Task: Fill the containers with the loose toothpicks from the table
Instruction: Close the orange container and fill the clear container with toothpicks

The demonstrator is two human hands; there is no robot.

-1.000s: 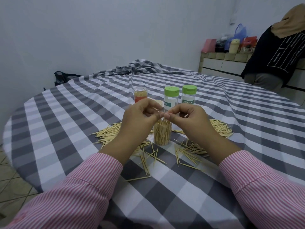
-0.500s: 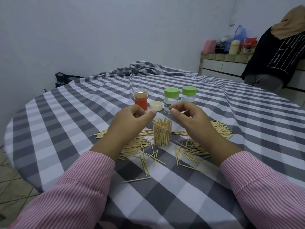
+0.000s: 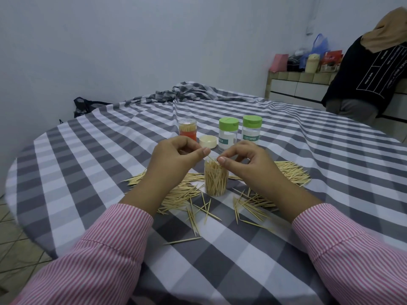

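Both hands have drawn back in over the open container since half a second ago, when they had parted to either side of it. Left hand (image 3: pixel 176 157) fingers are curled with the thumb pressed to the forefinger just above and left of the rim; whether a toothpick sits in that pinch cannot be told. Right hand (image 3: pixel 244 159) has its thumb and forefinger closed on the tips of the sticks standing at the top of the clear container (image 3: pixel 215 180), seemingly nudging them into line. That container stands upright on the checked surface (image 3: pixel 110 150) between the wrists, already packed close to full. Around it, loose toothpicks (image 3: pixel 182 194) lie in heaps to the left, behind on the right (image 3: pixel 290 172) and scattered in front (image 3: pixel 248 203). Farther back stand a red-based container (image 3: pixel 187 132) holding sticks, a pale loose lid (image 3: pixel 208 142) and two green-capped containers (image 3: pixel 228 134) (image 3: pixel 251 130). Judging by this, the step in hand is settling a batch into the container. The next move likely calls for gathering another aligned pinch from a heap, or capping this one with the lid if no more fit.
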